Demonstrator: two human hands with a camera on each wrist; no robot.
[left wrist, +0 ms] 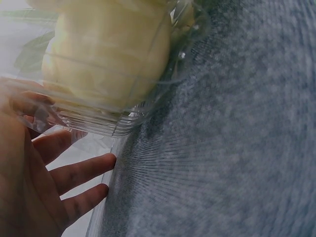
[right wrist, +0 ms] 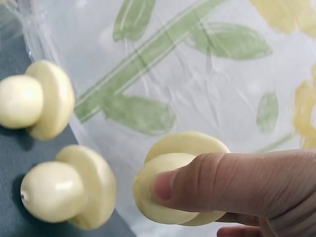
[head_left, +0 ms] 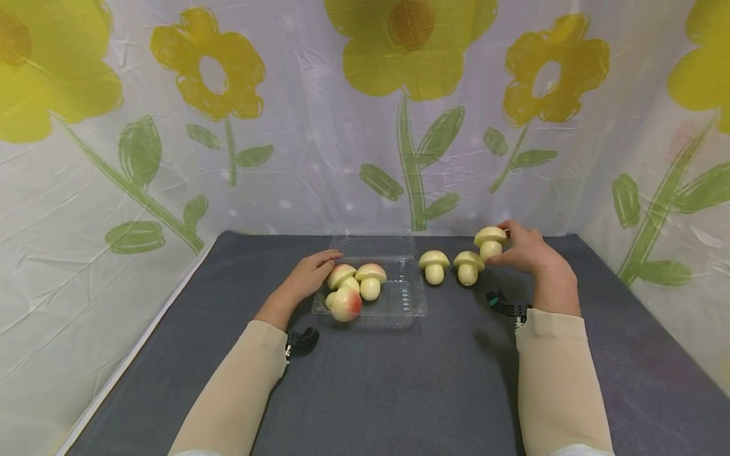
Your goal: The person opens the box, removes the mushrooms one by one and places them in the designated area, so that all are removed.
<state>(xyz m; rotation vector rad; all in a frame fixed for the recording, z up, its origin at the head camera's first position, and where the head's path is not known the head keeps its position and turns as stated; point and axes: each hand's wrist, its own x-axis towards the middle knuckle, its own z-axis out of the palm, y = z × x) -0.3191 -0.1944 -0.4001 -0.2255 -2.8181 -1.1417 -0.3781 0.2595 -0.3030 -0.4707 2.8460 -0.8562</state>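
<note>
Right hand (head_left: 527, 249) pinches a pale mushroom (head_left: 490, 242)

On the counter (head_left: 399, 392), three red-tinged mushrooms (head_left: 345, 304) lie in a clear container (head_left: 393, 297), the left hand (head_left: 310, 275) at its edge, fingers (left wrist: 81, 174) spread. Two plain mushrooms (head_left: 435, 271) lie to its right, the pinched one beside them, a flowered sheet (head_left: 308, 158) behind.

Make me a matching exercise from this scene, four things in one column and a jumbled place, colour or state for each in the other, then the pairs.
Things:
1. Right hand
2. Left hand
3. Box
4. Tabletop

Descriptions:
A. At the box's left side
B. Dark all over
C. Pinching a cream mushroom
D. Clear, with red-tinged mushrooms in it

Pairs: 1-C, 2-A, 3-D, 4-B
</note>
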